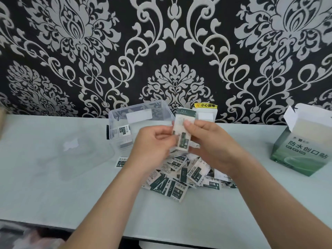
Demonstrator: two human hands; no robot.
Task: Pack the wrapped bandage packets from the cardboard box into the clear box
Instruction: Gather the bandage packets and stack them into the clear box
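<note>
Both hands hold a small stack of white and dark green bandage packets point(181, 131) upright above the table's middle. My left hand point(152, 142) grips the stack's left edge, and my right hand point(210, 139) pinches it from the right with the thumb on its face. Under my hands a loose pile of packets point(181, 178) lies on the table. The clear box point(125, 121) stands open behind my left hand, with a few packets inside at its left. The green cardboard box point(301, 150) stands open at the far right.
The clear lid point(75, 155) lies flat left of the clear box. One stray packet point(122, 161) lies in front of the box. A wall socket with a yellow warning label point(205, 112) sits behind the stack. Patterned wall close behind; table's front edge point(107, 234) below.
</note>
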